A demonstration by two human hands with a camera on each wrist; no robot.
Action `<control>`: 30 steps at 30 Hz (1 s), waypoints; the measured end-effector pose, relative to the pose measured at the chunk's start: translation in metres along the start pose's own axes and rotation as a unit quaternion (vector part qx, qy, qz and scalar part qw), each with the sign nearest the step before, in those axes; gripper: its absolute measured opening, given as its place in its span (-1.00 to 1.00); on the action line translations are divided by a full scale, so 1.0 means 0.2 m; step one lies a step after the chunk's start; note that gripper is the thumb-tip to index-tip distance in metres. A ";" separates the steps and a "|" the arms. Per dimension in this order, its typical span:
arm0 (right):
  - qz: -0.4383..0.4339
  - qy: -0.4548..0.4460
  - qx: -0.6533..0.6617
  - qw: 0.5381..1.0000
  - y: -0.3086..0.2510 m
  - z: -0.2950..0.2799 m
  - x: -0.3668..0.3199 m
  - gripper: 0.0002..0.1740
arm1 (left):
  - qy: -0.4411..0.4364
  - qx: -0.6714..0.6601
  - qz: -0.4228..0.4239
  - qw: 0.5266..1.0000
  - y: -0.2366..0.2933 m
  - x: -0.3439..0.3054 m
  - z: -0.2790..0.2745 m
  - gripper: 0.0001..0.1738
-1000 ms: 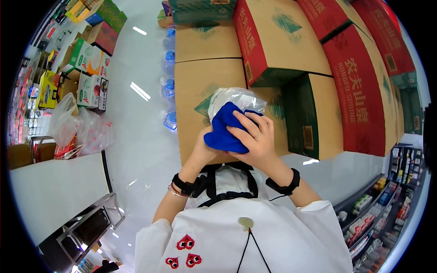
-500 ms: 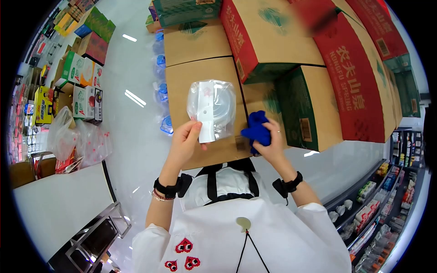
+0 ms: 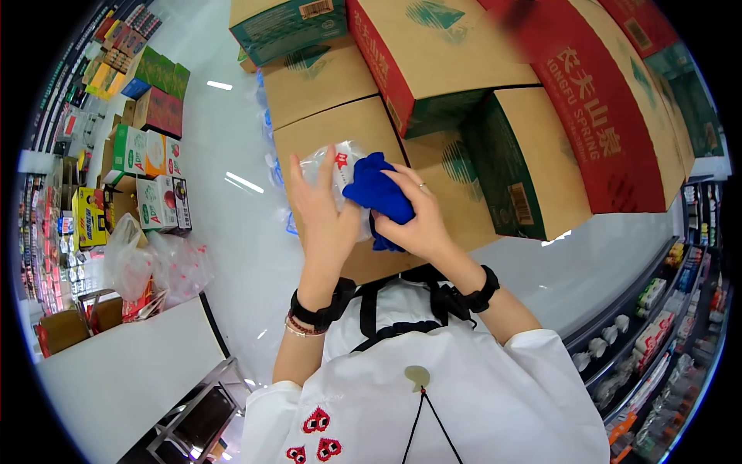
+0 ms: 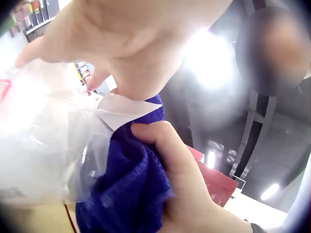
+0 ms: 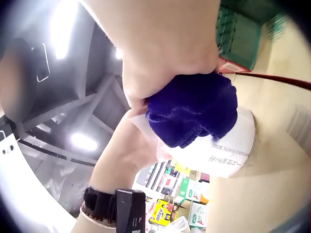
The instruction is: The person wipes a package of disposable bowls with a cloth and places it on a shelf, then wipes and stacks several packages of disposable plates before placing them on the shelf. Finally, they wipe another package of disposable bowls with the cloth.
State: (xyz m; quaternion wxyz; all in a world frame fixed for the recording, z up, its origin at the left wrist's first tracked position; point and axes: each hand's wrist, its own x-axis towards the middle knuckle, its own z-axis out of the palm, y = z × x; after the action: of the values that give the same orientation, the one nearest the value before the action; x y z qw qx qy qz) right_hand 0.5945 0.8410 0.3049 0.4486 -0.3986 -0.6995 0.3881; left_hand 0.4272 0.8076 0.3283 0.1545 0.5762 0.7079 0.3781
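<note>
The right hand [image 3: 421, 220] grips a bunched blue cloth [image 3: 379, 189], pressing it against the right side of a clear plastic packet [image 3: 342, 176]. Spread, mostly straight fingers of the left hand [image 3: 323, 213] lie along the packet's left side. In the left wrist view, the crinkled packet [image 4: 53, 141] is beside the cloth [image 4: 126, 189], and a white paper flap sticks out near the right thumb. The right wrist view shows the cloth [image 5: 194, 109] over a white printed label [image 5: 218, 158]; the packet's contents are partly hidden.
Brown cartons [image 3: 325, 93] lie beneath and beyond the hands, with red-and-green cartons [image 3: 444, 54] stacked to the right. Blue-capped bottles stand left of them. A white counter [image 3: 139, 379] is at lower left, shelves [image 3: 657, 332] at lower right.
Since half a second ago, the cloth has moved left from beside the packet onto it. The left hand has changed from pinching the packet's lower edge to spreading its fingers along the side.
</note>
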 end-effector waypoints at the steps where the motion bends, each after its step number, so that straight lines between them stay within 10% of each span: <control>1: 0.001 -0.015 0.010 1.000 0.00 -0.01 0.01 -0.33 | -0.004 0.002 0.003 1.000 -0.03 0.00 0.00 -0.39; 10: 0.186 -0.051 0.077 0.978 0.28 -0.04 -0.02 -0.39 | 0.003 -0.280 -0.059 0.958 -0.27 -0.17 -0.19 -0.55; 17: -0.112 -0.176 -0.073 0.975 -0.22 -0.01 0.02 -0.19 | 0.077 -0.347 -0.161 0.921 -0.21 -0.29 -0.20 -0.58; 22: -0.185 -0.160 -0.157 0.957 -0.24 0.10 0.00 -0.14 | 0.110 -0.266 -0.067 0.955 -0.37 -0.35 -0.15 -0.60; 30: 0.179 -0.009 0.079 0.981 0.28 0.23 0.06 -0.40 | 0.150 -0.275 -0.082 0.946 -0.36 -0.41 -0.11 -0.59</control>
State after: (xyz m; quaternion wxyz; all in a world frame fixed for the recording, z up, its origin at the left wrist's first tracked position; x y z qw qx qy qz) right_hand 0.5602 0.8640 0.2452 0.3952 -0.4775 -0.5881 0.5196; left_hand 0.3860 0.7195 0.2734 0.2294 0.3885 0.6363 0.6258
